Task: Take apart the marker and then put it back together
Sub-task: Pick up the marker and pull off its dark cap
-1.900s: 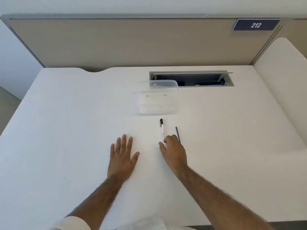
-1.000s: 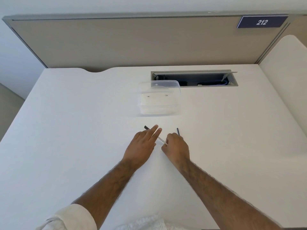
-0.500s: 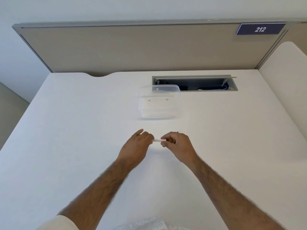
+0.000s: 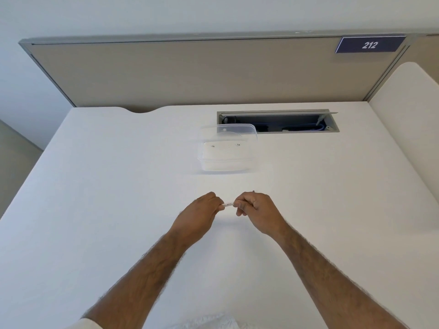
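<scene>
Both of my hands hold the thin white marker (image 4: 228, 205) level, just above the white desk (image 4: 95, 210). My left hand (image 4: 202, 210) is closed around its left end and my right hand (image 4: 255, 210) around its right end. Only a short white stretch of the barrel shows between the fingers. The marker's black cap end is hidden inside my left hand. A tiny dark tip of the second thin pen (image 4: 253, 191) peeks out behind my right knuckles; the rest of it is covered.
A clear plastic container (image 4: 226, 160) with its lid propped behind it stands beyond my hands. Further back is an open cable slot (image 4: 278, 121) in the desk, then a beige partition (image 4: 190, 72) with a "212" sign (image 4: 370, 44).
My right hand picked the marker up off the desk and my left hand came across from flat on the desk to grip its other end. Both fists have since closed tighter around it.
</scene>
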The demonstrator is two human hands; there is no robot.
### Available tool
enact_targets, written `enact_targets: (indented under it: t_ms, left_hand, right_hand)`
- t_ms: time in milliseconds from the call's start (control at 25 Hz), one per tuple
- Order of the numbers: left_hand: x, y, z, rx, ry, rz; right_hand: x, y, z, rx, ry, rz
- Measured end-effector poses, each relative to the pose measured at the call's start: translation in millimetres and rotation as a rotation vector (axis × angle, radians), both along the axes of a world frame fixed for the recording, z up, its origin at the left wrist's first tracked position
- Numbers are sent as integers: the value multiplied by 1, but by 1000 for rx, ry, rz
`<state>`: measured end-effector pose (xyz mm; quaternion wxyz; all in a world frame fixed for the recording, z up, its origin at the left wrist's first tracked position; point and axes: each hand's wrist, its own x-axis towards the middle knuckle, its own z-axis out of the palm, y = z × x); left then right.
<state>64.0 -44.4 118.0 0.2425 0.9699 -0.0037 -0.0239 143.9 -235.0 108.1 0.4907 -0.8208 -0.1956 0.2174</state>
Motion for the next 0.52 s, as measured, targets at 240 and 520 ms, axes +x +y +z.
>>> enact_targets:
  t_ms: [240, 520]
  left_hand:
    - [1, -2, 3, 41, -116, -35]
    - [7, -2, 5, -183, 260, -36]
  right_hand:
    - [2, -4, -1, 24, 22, -1]
    - [-3, -2, -5, 42, -24, -30]
